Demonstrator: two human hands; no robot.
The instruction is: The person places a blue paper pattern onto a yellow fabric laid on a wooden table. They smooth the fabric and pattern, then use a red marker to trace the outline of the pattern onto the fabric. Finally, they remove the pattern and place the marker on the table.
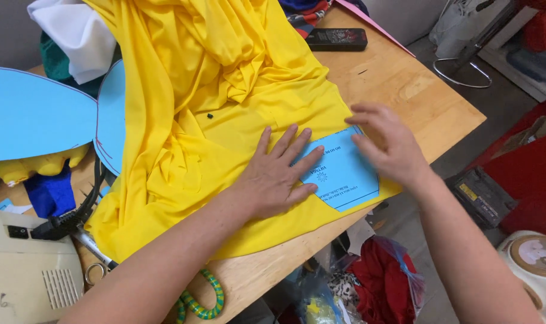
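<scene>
You are pressing your left hand (277,174) flat, fingers spread, across the yellow cloth (225,102) and the left edge of the blue card (345,171), which is lying on the cloth near the table (405,90) corner. Your right hand (388,144), open with fingers loosely curved, is touching the card's upper right edge. The card is sitting between both hands, its long axis running slantwise from upper left to lower right.

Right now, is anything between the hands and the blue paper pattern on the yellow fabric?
Nothing visible. The left hand lies flat on the yellow fabric with its fingers on the blue paper pattern, and the right hand is at its upper right corner.
</scene>
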